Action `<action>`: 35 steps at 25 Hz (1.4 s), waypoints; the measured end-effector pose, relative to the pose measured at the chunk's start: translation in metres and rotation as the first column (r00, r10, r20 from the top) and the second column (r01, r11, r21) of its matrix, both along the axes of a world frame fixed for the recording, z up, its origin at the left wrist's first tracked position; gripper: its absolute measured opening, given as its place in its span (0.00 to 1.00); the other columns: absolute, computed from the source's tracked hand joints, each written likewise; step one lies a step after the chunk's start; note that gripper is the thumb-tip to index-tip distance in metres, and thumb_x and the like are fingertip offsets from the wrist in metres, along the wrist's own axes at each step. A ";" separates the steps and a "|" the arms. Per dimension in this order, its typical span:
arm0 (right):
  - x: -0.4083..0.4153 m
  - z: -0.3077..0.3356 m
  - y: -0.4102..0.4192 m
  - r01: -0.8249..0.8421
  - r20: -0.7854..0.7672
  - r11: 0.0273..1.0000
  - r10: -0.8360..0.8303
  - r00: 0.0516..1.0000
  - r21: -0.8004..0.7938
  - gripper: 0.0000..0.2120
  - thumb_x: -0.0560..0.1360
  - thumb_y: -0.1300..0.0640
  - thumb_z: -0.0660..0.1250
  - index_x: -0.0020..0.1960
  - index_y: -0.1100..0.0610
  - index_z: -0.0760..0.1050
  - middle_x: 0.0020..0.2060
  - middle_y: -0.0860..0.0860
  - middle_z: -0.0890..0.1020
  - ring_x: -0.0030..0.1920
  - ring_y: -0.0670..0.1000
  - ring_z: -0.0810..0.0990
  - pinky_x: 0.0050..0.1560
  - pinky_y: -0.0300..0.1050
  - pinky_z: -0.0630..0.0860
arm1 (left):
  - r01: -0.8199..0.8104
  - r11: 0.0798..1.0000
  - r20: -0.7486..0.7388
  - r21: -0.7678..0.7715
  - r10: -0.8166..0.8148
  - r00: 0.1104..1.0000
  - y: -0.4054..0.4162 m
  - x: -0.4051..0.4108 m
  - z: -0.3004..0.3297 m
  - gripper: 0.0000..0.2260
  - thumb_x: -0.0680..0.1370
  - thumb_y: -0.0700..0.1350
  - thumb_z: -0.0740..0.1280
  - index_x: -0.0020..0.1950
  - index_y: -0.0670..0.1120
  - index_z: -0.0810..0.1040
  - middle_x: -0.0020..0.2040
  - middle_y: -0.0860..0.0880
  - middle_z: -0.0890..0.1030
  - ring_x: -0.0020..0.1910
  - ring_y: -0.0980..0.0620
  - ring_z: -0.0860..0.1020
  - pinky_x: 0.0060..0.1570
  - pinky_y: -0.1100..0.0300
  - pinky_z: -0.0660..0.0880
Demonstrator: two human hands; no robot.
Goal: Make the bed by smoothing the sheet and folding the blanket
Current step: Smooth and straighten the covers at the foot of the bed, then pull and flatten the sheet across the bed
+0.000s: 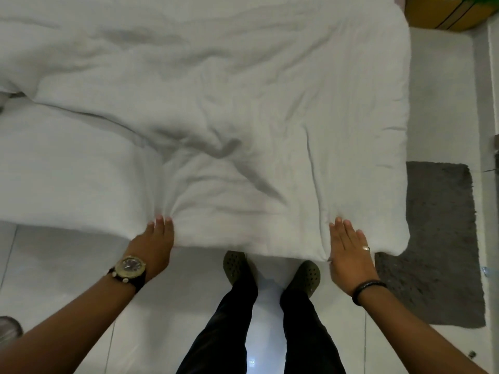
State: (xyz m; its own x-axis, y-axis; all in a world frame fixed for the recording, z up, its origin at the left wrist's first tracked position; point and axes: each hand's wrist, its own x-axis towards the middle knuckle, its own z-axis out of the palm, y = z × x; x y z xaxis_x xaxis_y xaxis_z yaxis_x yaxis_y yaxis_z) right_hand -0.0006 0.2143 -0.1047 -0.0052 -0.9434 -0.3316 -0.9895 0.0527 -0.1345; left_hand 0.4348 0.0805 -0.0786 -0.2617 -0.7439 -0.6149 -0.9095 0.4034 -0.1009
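Observation:
A white, wrinkled blanket [229, 117] covers most of the bed, its near edge hanging over the bed's side in front of me. To the left, the smoother white sheet [67, 171] shows where the blanket does not reach. My left hand [156, 241], with a watch on the wrist, grips the blanket's near edge, and creases fan out from the fingers. My right hand [348, 249] lies flat with straight fingers on the blanket's near edge, close to its right corner.
I stand on a white tiled floor [81, 279] right against the bed, my feet [270, 268] in dark shoes. A grey mat [437, 238] lies on the floor to the right. A yellow-brown box [445, 12] sits at the far right corner.

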 end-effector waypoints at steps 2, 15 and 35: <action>0.020 0.021 -0.013 0.079 0.207 0.997 -0.076 0.975 -0.006 0.40 0.69 0.47 0.62 0.77 0.57 0.54 0.76 0.59 0.60 0.76 0.60 0.58 0.73 0.65 0.55 | -0.094 0.995 -0.133 0.028 0.097 0.986 -0.007 -0.011 0.005 0.39 0.77 0.63 0.61 0.79 0.40 0.56 0.78 0.34 0.57 0.76 0.33 0.61 0.68 0.42 0.69; -0.032 -0.013 -0.132 0.535 -0.024 0.810 -0.556 0.831 -0.242 0.30 0.81 0.42 0.48 0.40 0.64 0.76 0.36 0.62 0.79 0.38 0.63 0.78 0.34 0.51 0.69 | -0.136 0.978 -0.310 -0.156 0.082 0.947 -0.068 -0.090 -0.044 0.49 0.68 0.80 0.46 0.80 0.54 0.35 0.80 0.49 0.33 0.78 0.45 0.33 0.74 0.33 0.38; -0.053 0.011 -0.233 0.638 0.197 0.770 -0.630 0.752 0.027 0.24 0.82 0.45 0.52 0.76 0.52 0.61 0.78 0.53 0.58 0.78 0.54 0.52 0.76 0.63 0.47 | -0.072 0.939 -0.494 -0.335 -0.110 0.862 -0.176 -0.118 -0.023 0.42 0.75 0.73 0.50 0.81 0.49 0.50 0.81 0.41 0.44 0.80 0.37 0.44 0.74 0.34 0.40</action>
